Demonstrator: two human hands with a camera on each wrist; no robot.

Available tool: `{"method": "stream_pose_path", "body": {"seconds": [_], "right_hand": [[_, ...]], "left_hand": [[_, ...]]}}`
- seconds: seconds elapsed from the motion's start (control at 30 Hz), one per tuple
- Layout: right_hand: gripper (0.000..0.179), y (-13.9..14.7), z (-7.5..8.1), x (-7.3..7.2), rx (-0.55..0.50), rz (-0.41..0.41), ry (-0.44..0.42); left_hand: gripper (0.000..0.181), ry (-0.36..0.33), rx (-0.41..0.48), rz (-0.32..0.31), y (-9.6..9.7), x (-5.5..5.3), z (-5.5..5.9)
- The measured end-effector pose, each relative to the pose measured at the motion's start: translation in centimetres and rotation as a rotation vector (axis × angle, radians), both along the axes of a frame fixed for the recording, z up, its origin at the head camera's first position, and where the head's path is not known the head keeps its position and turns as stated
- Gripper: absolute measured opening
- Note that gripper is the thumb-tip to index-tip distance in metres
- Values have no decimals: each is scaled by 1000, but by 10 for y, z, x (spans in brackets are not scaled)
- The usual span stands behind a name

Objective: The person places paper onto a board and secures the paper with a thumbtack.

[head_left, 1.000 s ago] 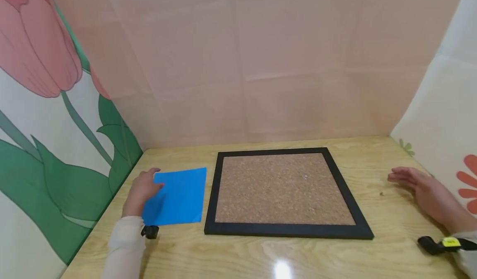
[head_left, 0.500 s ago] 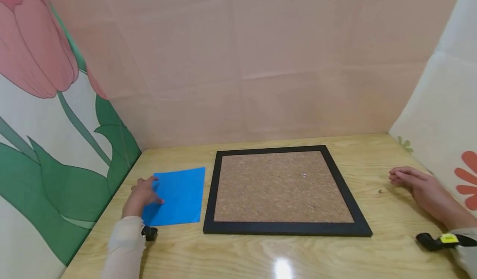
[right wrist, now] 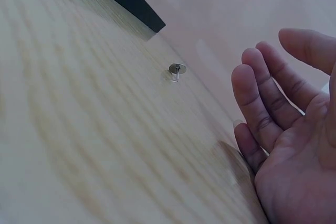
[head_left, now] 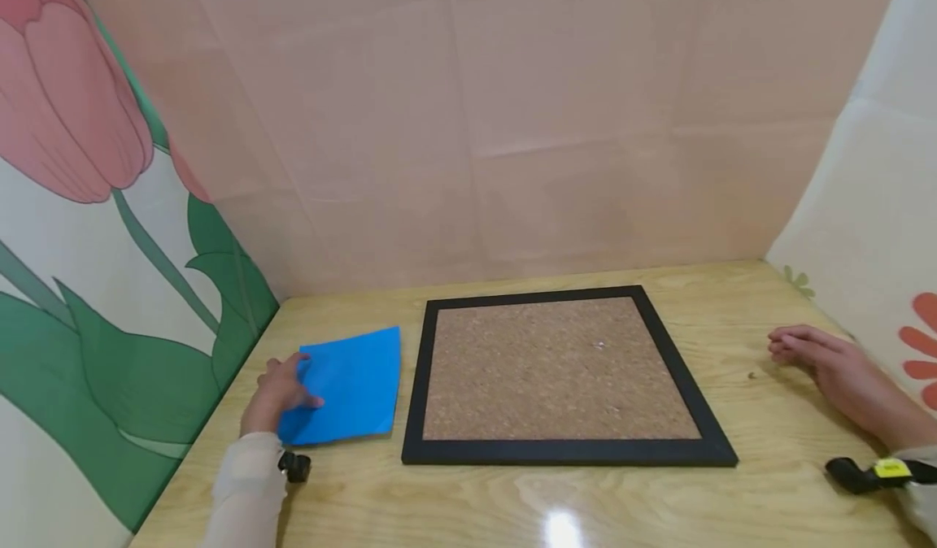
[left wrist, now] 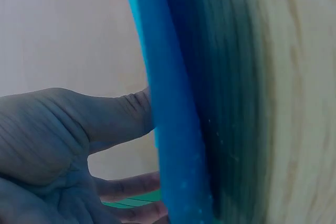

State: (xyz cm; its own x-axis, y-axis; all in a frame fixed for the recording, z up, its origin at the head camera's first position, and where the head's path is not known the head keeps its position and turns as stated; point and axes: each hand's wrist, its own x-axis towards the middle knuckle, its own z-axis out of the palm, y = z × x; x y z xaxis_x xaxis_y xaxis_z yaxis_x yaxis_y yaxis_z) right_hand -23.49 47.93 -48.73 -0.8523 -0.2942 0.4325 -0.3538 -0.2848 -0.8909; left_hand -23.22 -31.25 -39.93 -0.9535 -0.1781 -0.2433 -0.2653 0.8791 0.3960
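Note:
My left hand (head_left: 276,392) grips the left side of a square blue sheet (head_left: 355,385), with the thumb on its top face. In the left wrist view, the sheet (left wrist: 181,145) is bent and stands off the wood, with a shadow below; the ends of the fingers are hidden behind it. My right hand (head_left: 834,369) rests at the right of the table, fingers loosely curled and holding nothing. Just left of it a metal thumbtack (right wrist: 177,69) lies on the wood, its point sticking out sideways.
A cork board (head_left: 556,377) with a black frame (head_left: 571,451) lies flat in the middle of the wooden table (head_left: 439,507). Small shiny spots (head_left: 600,345) show on the cork. A pink sheet (head_left: 468,125) hangs behind, and printed cloths (head_left: 161,312) flank both sides.
My left hand has lowered onto the blue sheet and taken hold of its left side; the sheet now looks slightly bent. The fingers of my right hand have curled in a little.

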Motion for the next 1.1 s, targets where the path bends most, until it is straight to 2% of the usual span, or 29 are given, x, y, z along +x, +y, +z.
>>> {"method": "stream_pose_path", "body": {"seconds": [0.3, 0.43, 0.53, 0.63, 0.8, 0.9, 1.03, 1.1], "right_hand": [[41, -1, 2, 2, -14, 19, -8], [39, -3, 3, 2, 10, -23, -34], [37, -3, 3, 2, 24, -45, -40], [37, -3, 4, 1, 23, -44, -39], [37, -1, 3, -1, 16, -34, -33], [37, -1, 3, 0, 15, -29, -30], [39, -1, 4, 2, 10, -8, -37], [39, -1, 4, 3, 15, -3, -40]], "left_hand": [[98, -21, 32, 5, -6, 1, 0], [100, -18, 28, 7, -10, 0, 3], [94, -10, 16, 12, -10, -2, 6], [80, 7, 1, 28, -10, -4, 8], [60, 62, -4, 55, -10, -5, 11], [51, 99, -19, 48, -12, -6, 10], [44, 156, -55, 30, -16, -7, 8], [44, 177, -56, 40, -17, -7, 8]]}}
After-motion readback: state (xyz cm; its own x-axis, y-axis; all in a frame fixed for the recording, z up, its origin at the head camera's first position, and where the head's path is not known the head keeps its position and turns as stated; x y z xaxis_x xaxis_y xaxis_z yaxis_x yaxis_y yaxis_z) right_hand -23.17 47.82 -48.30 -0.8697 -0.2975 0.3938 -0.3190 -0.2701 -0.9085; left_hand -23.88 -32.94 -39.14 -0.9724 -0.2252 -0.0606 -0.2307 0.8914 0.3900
